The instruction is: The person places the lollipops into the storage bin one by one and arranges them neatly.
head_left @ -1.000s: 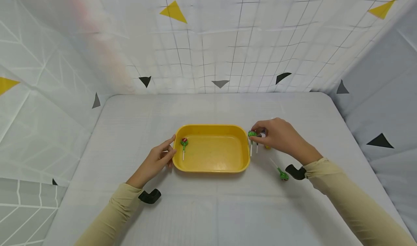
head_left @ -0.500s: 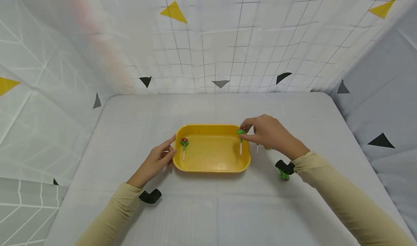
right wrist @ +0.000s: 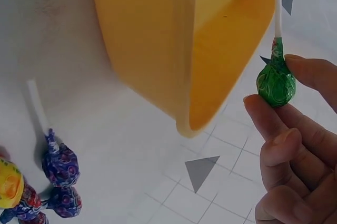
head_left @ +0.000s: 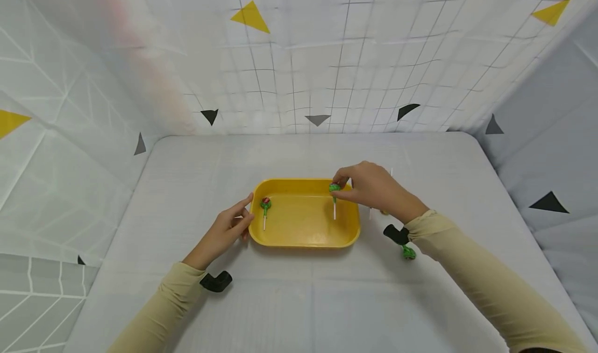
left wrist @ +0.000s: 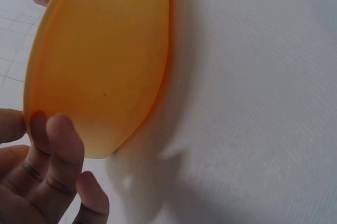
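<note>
Over the right part of the yellow tray (head_left: 299,223), my right hand (head_left: 369,187) pinches a green-wrapped lollipop (right wrist: 276,84) by its head, between thumb and fingertips. Its white stick points down toward the tray floor in the head view. My left hand (head_left: 229,226) has its fingertips against the tray's left end; in the left wrist view, fingers (left wrist: 66,139) lie along the outer wall. Inside the tray at the left lies another green and red lollipop (head_left: 265,203), stick toward me.
Right of the tray, partly hidden by my right hand, lie purple-wrapped lollipops (right wrist: 60,166) and a yellow one (right wrist: 9,184). Another green lollipop (head_left: 408,252) rests nearer me, under the right wrist's black camera mount (head_left: 396,234). Patterned white sheets hang behind the table.
My right hand has carried the green lollipop leftward from beside the tray, across its right rim, to over its inside. The left hand and the tray stay in place.
</note>
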Motion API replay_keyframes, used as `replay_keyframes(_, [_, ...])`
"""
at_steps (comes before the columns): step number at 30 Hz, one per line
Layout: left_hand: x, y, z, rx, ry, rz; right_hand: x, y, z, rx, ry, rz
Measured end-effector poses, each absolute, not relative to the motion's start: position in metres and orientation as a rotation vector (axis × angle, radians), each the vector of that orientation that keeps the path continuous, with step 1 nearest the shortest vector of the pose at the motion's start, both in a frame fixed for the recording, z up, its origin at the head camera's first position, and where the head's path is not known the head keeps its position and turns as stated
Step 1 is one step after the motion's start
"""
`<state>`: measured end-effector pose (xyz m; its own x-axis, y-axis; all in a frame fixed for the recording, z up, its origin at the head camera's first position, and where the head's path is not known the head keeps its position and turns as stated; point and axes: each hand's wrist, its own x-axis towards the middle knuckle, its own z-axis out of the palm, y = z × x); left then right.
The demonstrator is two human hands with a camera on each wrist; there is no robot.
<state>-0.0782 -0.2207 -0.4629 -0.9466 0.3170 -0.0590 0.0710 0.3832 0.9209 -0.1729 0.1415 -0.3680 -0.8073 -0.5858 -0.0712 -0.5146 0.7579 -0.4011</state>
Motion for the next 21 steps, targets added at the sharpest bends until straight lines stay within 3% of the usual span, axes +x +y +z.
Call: replay_keyframes(21, [-0.078, -0.219, -0.462, 0.327, 2.433, 1.568, -0.182, 0.103, -0.379, -0.969, 2.694, -0.526])
